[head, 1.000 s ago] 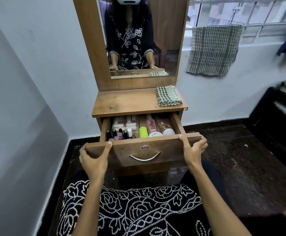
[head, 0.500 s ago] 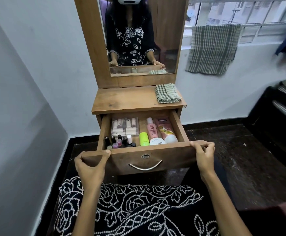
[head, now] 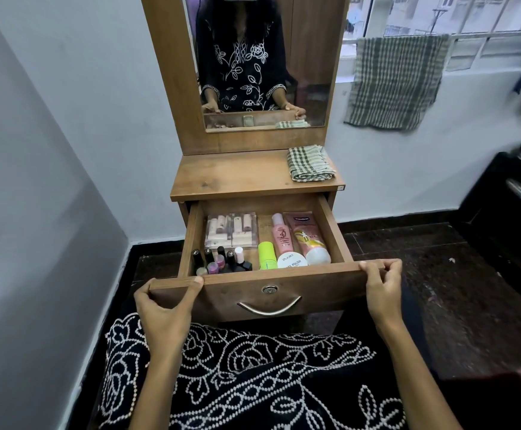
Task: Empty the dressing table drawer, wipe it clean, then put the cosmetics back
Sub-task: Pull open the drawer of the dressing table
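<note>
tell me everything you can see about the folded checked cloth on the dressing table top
The folded cloth is green-and-white checked woven fabric that looks soft, like cotton. It is folded into a thick, roughly square pad with layered edges showing along its front. It lies flat at the back right corner of the wooden tabletop, just below the mirror frame. Neither hand touches it, and its reflection shows in the mirror.

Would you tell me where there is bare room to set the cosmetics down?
The dressing table top is bare left of the folded checked cloth, up to the mirror frame. The drawer is crowded wall to wall.
</note>
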A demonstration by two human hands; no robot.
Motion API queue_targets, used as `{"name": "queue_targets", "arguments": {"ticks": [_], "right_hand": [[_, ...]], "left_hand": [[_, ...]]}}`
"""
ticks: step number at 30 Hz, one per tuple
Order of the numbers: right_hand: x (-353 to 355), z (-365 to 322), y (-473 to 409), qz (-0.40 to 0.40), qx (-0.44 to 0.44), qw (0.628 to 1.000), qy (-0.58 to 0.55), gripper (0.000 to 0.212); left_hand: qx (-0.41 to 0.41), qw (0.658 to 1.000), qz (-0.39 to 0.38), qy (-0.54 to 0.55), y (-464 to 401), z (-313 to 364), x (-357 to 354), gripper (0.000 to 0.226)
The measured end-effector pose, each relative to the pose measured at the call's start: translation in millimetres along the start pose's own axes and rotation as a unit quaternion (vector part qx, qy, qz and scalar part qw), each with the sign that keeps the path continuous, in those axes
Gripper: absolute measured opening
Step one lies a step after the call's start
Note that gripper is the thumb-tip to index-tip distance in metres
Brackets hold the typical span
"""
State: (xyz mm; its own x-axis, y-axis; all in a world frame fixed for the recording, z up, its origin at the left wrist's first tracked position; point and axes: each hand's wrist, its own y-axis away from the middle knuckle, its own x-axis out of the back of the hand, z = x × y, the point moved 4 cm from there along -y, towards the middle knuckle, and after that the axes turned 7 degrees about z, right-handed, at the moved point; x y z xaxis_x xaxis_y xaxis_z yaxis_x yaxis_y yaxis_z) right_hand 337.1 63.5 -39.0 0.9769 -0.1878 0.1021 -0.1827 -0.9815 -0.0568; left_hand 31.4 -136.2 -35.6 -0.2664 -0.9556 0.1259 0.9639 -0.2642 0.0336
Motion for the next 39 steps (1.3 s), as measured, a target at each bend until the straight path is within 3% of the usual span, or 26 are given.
{"name": "queue_targets", "arguments": {"ticks": [6, 11, 28, 35, 39], "right_hand": [[2.1, -3.8, 2.6, -0.004, 0.035, 0.999, 0.023, 0.014], [1.1, -13.2, 8.9, 0.002, 0.069, 0.997, 0.023, 0.028], [3.1, -7.2, 8.6, 0.04, 0.061, 0.997, 0.034, 0.018], [5.7, -2.1, -0.2, 0.036, 0.035, 0.998, 0.042, 0.02], [5.1, -2.8, -5.7, 0.015, 0.032, 0.999, 0.033, 0.023]], "left_hand": [[0.017, 1.0, -0.009, 0.016, 2.6, 3.5, 3.0, 0.078], [0.018, 0.999, -0.014, 0.028, 6.5, 5.4, 4.6, 0.076], [0.029, 0.999, -0.02, 0.011, 4.6, 5.5, 14.4, 0.069], [0.04, 0.998, -0.022, -0.049, -13.8, 9.7, 23.6, 0.026], [0.05, 0.997, -0.02, -0.057, -20.3, 11.1, 22.9, 0.024]]}}
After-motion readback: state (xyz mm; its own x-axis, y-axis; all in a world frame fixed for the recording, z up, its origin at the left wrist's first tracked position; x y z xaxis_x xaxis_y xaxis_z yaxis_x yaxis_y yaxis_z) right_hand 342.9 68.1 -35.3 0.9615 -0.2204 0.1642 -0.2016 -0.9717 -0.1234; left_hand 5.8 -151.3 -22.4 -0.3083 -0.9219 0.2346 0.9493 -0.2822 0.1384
